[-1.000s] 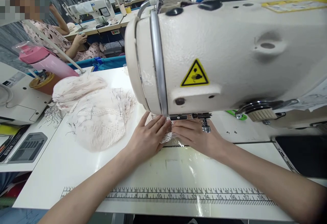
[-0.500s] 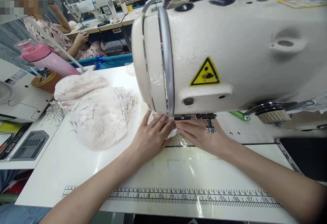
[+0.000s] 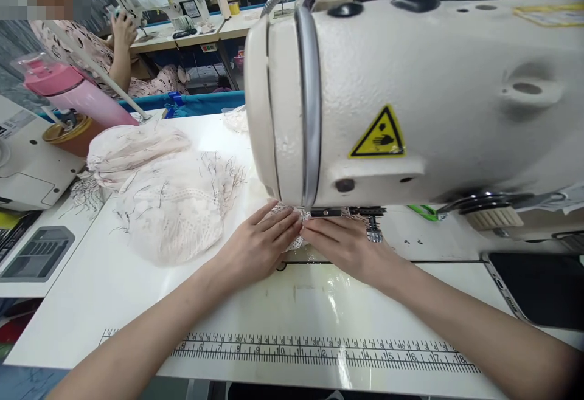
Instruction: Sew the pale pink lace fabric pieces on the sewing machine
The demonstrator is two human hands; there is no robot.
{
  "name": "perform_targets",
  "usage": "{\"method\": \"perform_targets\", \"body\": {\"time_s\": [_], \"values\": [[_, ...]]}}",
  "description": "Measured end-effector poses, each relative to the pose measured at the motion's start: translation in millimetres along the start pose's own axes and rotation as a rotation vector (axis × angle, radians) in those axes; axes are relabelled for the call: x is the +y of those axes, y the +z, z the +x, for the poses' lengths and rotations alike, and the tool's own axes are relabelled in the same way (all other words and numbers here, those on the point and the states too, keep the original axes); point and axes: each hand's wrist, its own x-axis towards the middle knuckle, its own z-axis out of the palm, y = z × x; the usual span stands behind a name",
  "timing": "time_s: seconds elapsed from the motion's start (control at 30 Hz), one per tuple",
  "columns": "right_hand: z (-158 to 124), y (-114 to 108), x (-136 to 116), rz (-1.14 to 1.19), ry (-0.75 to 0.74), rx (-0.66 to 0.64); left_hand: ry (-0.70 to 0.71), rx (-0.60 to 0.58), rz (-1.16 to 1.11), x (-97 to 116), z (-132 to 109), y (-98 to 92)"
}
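Under the head of a white sewing machine (image 3: 283, 114), a small piece of white lace fabric (image 3: 297, 243) lies on the bed, mostly covered by my hands and the machine. My left hand (image 3: 255, 243) rests flat on its left side, fingers stretched out. From the right, my right hand (image 3: 349, 247) lies low with straight fingers on the lace, its fingertips close to those of my left. Machine parts hide some of the right hand. The needle and presser foot cannot be made out. Left of my hands sits a heap of pale lace pieces (image 3: 177, 217) with loose dark threads.
A printed ruler (image 3: 301, 351) runs along the table's front edge. A phone (image 3: 538, 287) lies at right, near a green-handled tool (image 3: 424, 211). At left are a pink bottle (image 3: 77, 93) and a brown cup (image 3: 73, 135). Another person sits at a machine (image 3: 173, 8) behind.
The view has shifted slightly. Both hands have slid a little left relative to the machine, staying on the lace. The person behind has raised a hand.
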Motion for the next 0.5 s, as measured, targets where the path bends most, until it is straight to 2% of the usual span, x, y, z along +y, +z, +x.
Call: {"method": "perform_targets", "body": {"time_s": [0.17,0.33,0.5], "values": [[-2.5,4.4,-3.5,0.034,0.036,0.028,0.0,0.006,0.01,-2.1,0.7,-1.2],[-2.8,6.1,-4.0,-0.021,0.008,0.021,-0.017,0.021,0.052,0.4,2.6,-2.1],[-3.1,7.0,-2.3,0.001,0.026,0.015,-0.029,0.077,0.06,3.7,6.5,-1.8]]}}
